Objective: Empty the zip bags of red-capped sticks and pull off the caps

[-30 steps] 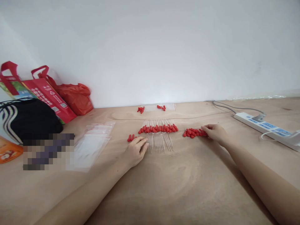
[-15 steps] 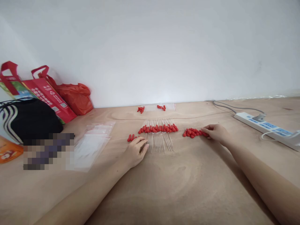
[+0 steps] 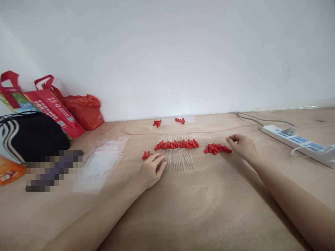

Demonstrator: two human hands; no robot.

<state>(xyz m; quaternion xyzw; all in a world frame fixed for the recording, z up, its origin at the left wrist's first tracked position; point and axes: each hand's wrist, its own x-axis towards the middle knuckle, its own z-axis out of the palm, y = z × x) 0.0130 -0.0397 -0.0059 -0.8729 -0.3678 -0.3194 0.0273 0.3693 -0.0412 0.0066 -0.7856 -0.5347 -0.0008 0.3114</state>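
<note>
My left hand (image 3: pixel 152 170) rests on the wood with its thumb and fingertips apart, beside several thin pale sticks (image 3: pixel 180 161) laid in a fan. Above those sticks runs a row of small red bulb-shaped pieces (image 3: pixel 178 144), with more thin sticks (image 3: pixel 178 136) behind it. A few red pieces (image 3: pixel 146 154) lie just beyond my left knuckles, partly hidden by them. To the right sits a loose pile of red pieces (image 3: pixel 216 149). My right hand (image 3: pixel 243 146) hovers at its right end, thumb and forefinger tips together in a pinch, nothing visible between them.
Clear zip bags (image 3: pixel 101 165) lie at left, near a pixelated dark object (image 3: pixel 54 170). Red bags (image 3: pixel 83 109) and a black drawstring bag (image 3: pixel 36 136) stand behind. Small bags with red pieces (image 3: pixel 157 123) lie by the wall. A power strip (image 3: pixel 298 139) with cables is at right.
My right hand has lifted slightly up and away from the end of the red pile, letting go of the piece it touched. My left hand stays nearly still.
</note>
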